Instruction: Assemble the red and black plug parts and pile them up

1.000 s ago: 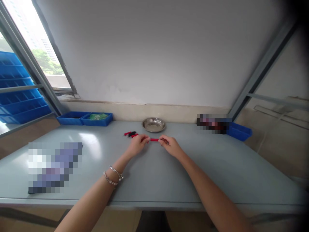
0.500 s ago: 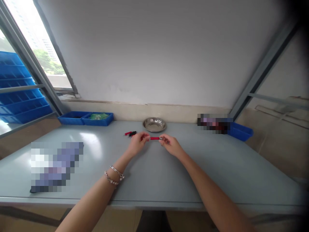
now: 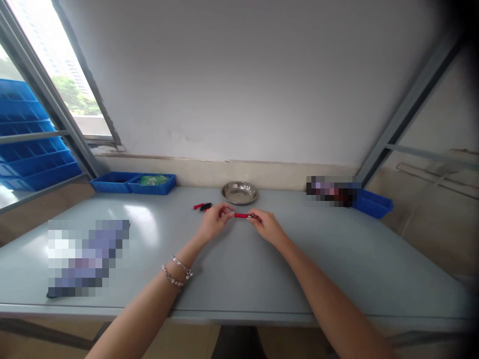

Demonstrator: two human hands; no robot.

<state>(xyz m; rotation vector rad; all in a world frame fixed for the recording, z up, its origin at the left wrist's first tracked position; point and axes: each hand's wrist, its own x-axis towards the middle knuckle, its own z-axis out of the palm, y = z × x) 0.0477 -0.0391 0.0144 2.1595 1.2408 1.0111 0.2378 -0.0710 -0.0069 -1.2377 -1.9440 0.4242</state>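
A slim red pen (image 3: 241, 216) lies level between my two hands, above the middle of the table. My left hand (image 3: 216, 219) pinches its left end between thumb and fingers. At the other end, where a silvery part shows, my right hand (image 3: 264, 223) is closed on it; the fingertips partly hide that end. Just beyond my left hand, several small red and black pen-like pieces (image 3: 205, 206) lie in a loose group, partly covered by the hand. A round shiny metal dish (image 3: 239, 193) stands behind the pen.
Two blue bins (image 3: 116, 183) stand at the back left, one with green plastic packets (image 3: 153, 180). Another blue bin (image 3: 374, 203) is at the right, beside a blurred-out item. A second pixelated thing (image 3: 90, 259) lies front left. Stacked blue trays (image 3: 33, 154) fill a left shelf.
The pen and both hands have shifted very slightly, a touch down and to the right. My hands keep their grip on it.
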